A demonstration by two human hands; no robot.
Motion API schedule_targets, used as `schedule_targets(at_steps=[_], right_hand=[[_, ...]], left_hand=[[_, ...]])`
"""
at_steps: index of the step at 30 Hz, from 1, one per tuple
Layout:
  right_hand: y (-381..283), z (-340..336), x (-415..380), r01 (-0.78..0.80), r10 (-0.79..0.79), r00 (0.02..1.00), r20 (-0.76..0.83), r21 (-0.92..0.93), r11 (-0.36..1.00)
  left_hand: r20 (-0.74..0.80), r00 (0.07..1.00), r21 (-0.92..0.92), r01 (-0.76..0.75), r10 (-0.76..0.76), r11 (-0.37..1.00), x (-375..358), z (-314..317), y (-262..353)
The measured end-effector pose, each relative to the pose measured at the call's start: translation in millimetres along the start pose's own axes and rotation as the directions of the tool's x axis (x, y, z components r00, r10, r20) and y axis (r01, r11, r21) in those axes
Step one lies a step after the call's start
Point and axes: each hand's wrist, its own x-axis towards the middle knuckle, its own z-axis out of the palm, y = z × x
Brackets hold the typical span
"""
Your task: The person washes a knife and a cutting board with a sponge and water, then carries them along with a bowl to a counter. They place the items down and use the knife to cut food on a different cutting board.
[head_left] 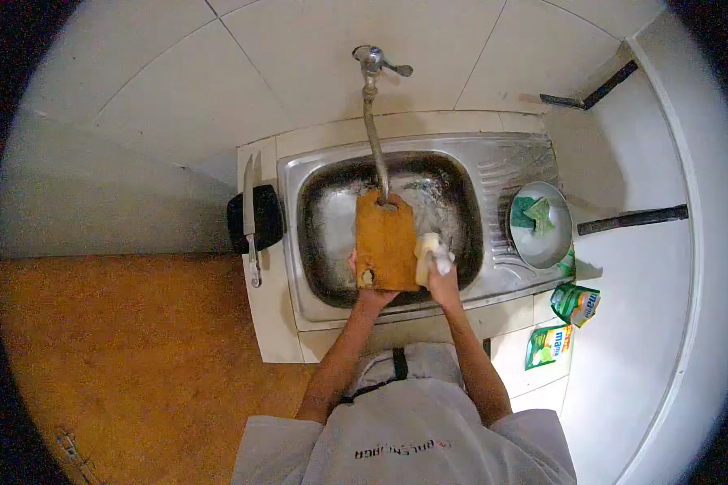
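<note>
A wooden cutting board [384, 242] is held over the sink [332, 214], its handle-hole end under the faucet [378, 145]. My left hand [375, 298] grips the board's near end from beneath, with most of its fingers hidden behind the wood. Against the board's right edge is a pale yellow sponge [425, 252] with white foam on it. Closed around that sponge is my right hand [442, 283]. A dark patch marks the board's lower left corner.
A knife [249, 214] lies across a black object [277, 218] on the left ledge. On the drainboard at right sits a bowl [534, 250] holding a green sponge or cloth [532, 212]. Two green detergent pouches [574, 304] rest near the right front corner.
</note>
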Motion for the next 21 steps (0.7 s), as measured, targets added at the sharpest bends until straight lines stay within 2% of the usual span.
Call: schedule_targets(at_steps=[1, 2, 4, 5, 6, 7, 8, 9, 10, 11, 12, 13, 14, 15, 16, 17, 18, 19, 21], right_hand=[[-11, 2, -2, 0.211, -0.200, 0.978, 0.067, -0.269, 0.940], [-22, 7, -7, 0.213, -0.203, 0.977, 0.067, -0.270, 0.939], [-64, 22, -17, 0.435, -0.457, 0.887, 0.067, -0.455, 0.777], [-73, 27, -20, 0.521, -0.571, 0.816, 0.088, -0.538, 0.662], [-70, 30, -24, 0.552, -0.553, 0.819, 0.155, -0.475, 0.685], [-74, 29, -26, 0.555, -0.554, 0.818, 0.157, -0.471, 0.686], [-80, 24, -29, 0.457, -0.325, 0.882, 0.341, -0.450, 0.768], [-83, 21, -31, 0.341, -0.076, 0.859, 0.507, -0.454, 0.823], [-79, 23, -30, 0.342, -0.077, 0.858, 0.508, -0.452, 0.824], [-72, 27, -26, 0.429, -0.187, 0.849, 0.494, -0.439, 0.789], [-69, 27, -21, 0.511, -0.294, 0.828, 0.477, -0.429, 0.744], [-81, 20, -13, 0.510, -0.294, 0.830, 0.473, -0.431, 0.744], [-94, 10, -1, 0.603, -0.495, 0.794, 0.352, -0.359, 0.712], [-103, 2, 10, 0.694, -0.665, 0.717, 0.209, -0.301, 0.654], [-98, 0, 20, 0.696, -0.667, 0.715, 0.210, -0.302, 0.651], [-87, 1, 29, 0.422, -0.365, 0.901, 0.236, -0.274, 0.864], [-93, 1, 33, 0.088, -0.017, 0.963, 0.269, -0.254, 0.963], [-99, 1, 30, 0.090, -0.019, 0.963, 0.270, -0.253, 0.963], [-111, -2, 13, -0.032, 0.202, 0.927, 0.317, -0.467, 0.883]], left_hand=[[-0.001, 1.000, 0.002, -0.002, 0.002, 1.000, -1, -1, -1], [-0.017, 1.000, -0.035, 0.023, -0.023, 0.999, -3, -4, -3], [-0.034, 0.998, -0.072, 0.047, -0.049, 0.996, -2, -17, -5], [-0.091, 0.985, 0.522, -0.079, 0.147, 0.849, 2, -38, -4], [-0.022, 0.941, 0.922, -0.111, 0.337, 0.371, 8, -62, -2], [-0.024, 0.940, 0.923, -0.111, 0.342, 0.369, 16, -85, 1], [0.181, 0.980, 0.643, -0.179, 0.079, 0.745, 24, -113, 3], [0.467, 0.881, 0.246, -0.052, -0.072, 0.968, 28, -127, 5], [0.466, 0.882, 0.248, -0.053, -0.071, 0.967, 14, -98, 0], [0.145, 0.989, 0.156, -0.014, -0.009, 0.988, -10, -40, -11], [-0.197, 0.980, 0.055, -0.008, 0.019, 0.998, -25, -6, -17], [-0.196, 0.981, 0.056, -0.004, 0.015, 0.998, -28, -12, -18], [-0.139, 0.990, 0.052, 0.028, -0.020, 0.998, -29, -22, -18], [-0.082, 0.995, 0.048, 0.059, -0.055, 0.997, -29, -28, -19], [-0.173, 0.982, -0.001, 0.078, -0.077, 0.997, -31, 5, -23], [-0.171, 0.982, -0.001, 0.076, -0.075, 0.997, -32, 2, -25], [-0.168, 0.984, 0.106, 0.076, -0.058, 0.991, -35, 0, -26], [-0.164, 0.986, 0.211, 0.076, -0.042, 0.974, -36, -2, -26], [-0.188, 0.981, 0.141, 0.079, -0.051, 0.987, -34, 2, -28]])
